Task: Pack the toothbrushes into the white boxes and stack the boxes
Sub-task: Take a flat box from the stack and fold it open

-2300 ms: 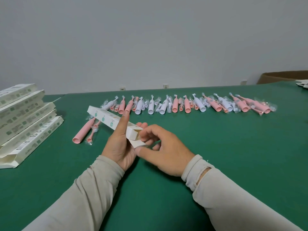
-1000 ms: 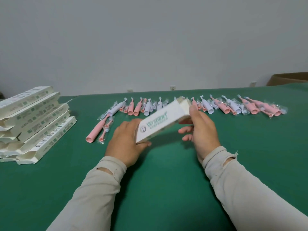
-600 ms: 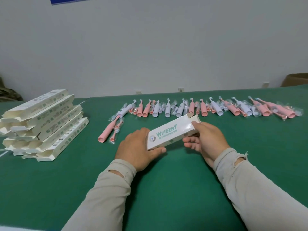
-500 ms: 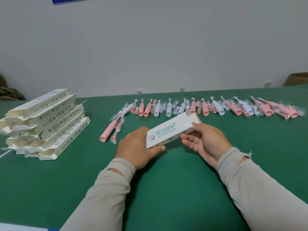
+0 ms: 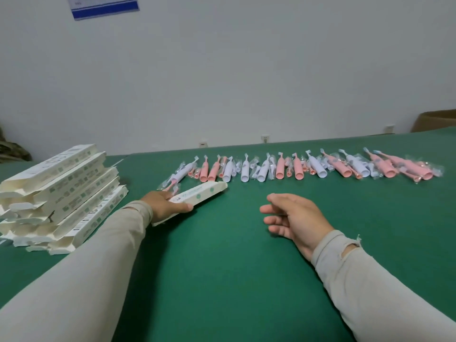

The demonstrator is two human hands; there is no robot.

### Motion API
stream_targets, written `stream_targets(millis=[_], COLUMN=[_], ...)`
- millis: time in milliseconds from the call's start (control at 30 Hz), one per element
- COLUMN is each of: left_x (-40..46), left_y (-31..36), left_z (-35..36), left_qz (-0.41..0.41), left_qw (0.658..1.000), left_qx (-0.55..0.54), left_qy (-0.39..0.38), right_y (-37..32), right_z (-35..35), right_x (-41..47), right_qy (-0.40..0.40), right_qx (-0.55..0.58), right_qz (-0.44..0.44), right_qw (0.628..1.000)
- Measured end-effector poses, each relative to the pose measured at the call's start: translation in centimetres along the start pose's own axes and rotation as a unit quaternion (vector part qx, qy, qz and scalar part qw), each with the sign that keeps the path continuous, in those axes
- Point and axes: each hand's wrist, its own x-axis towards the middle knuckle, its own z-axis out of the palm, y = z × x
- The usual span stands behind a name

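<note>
My left hand [image 5: 164,205] grips one long white box [image 5: 197,195], thumb over its near side, holding it low over the green table, left of centre. My right hand [image 5: 297,217] hovers apart from it to the right, fingers relaxed and holding nothing. A leaning stack of several white boxes [image 5: 61,188] with open end flaps stands at the far left. A row of several pink and white toothbrushes [image 5: 296,167] in clear wrappers runs across the back of the table. A pink toothbrush [image 5: 172,181] lies partly hidden behind the held box.
The green table [image 5: 234,267] spreads wide in front of me. A brown cardboard box [image 5: 436,120] sits beyond the table's far right edge. A white wall with a blue-edged notice [image 5: 104,6] rises behind.
My right hand has let go of the box and drawn back to the right. My left hand has carried the box leftward and lower, toward the stack.
</note>
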Motion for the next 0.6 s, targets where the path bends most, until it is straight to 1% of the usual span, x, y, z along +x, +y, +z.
stream_targets(millis=[67, 167, 233, 433, 500, 533, 600], left_x=[0.4, -0.5, -2.0, -7.9, -9.1, -9.5, -10.3], left_y=[-0.3, -0.5, -0.3, 3.4, 5.8, 7.1, 10.1], left_z=[0.2, 1.0, 1.6, 3.4, 4.3, 4.7, 5.7], left_qz=[0.011, 0.032, 0.062, 0.17, 0.196, 0.203, 0.205], left_qw=[1.0, 0.999, 0.997, 0.985, 0.98, 0.977, 0.973], left_qx=[-0.005, -0.017, -0.022, -0.033, -0.045, -0.058, -0.1], left_qy=[0.0, 0.033, 0.039, 0.011, -0.002, -0.009, -0.028], right_y=[-0.1, -0.1, -0.1, -0.7, -1.3, -1.6, -2.6], right_z=[-0.2, -0.1, -0.1, -1.0, -1.9, -2.5, -4.0], right_x=[0.1, 0.1, 0.2, 0.6, 0.8, 0.9, 0.9], right_qy=[0.005, 0.008, 0.01, 0.044, 0.08, 0.11, 0.202], right_qx=[0.005, 0.008, 0.007, 0.023, 0.031, 0.025, -0.019], right_qz=[-0.001, -0.001, -0.002, -0.012, -0.031, -0.048, -0.091], right_qw=[1.0, 1.0, 1.0, 0.999, 0.996, 0.992, 0.975])
